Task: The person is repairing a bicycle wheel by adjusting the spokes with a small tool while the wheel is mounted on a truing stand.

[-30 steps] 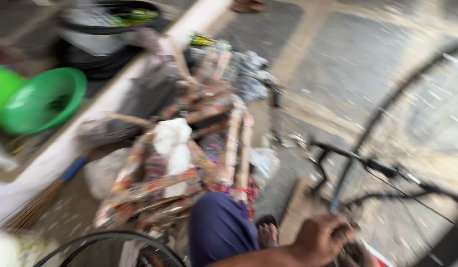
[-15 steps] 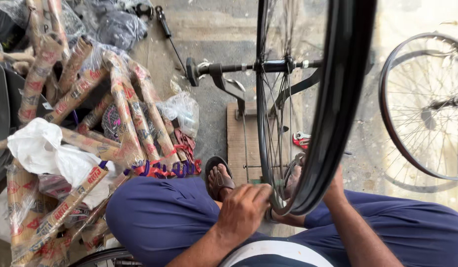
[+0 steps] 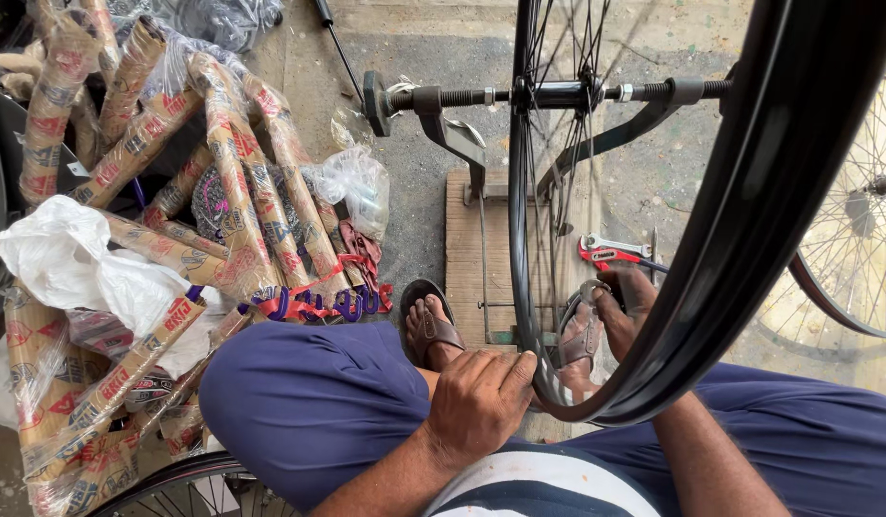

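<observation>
The wheel rim (image 3: pixel 749 249) is glossy black metal; beneath it lies a rough wooden board (image 3: pixel 467 258), and left of it, paper-wrapped rolls (image 3: pixel 232 182) and crinkly clear plastic bags (image 3: pixel 352 187).

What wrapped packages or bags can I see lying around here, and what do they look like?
Paper-wrapped rings: heaped left of the person's knee, curved tan tubes with red and blue print.
White plastic bag: crumpled on the heap's left side.
Clear plastic bag: on the ground beside the wooden stand base, bunched.
No signs or screens.
</observation>
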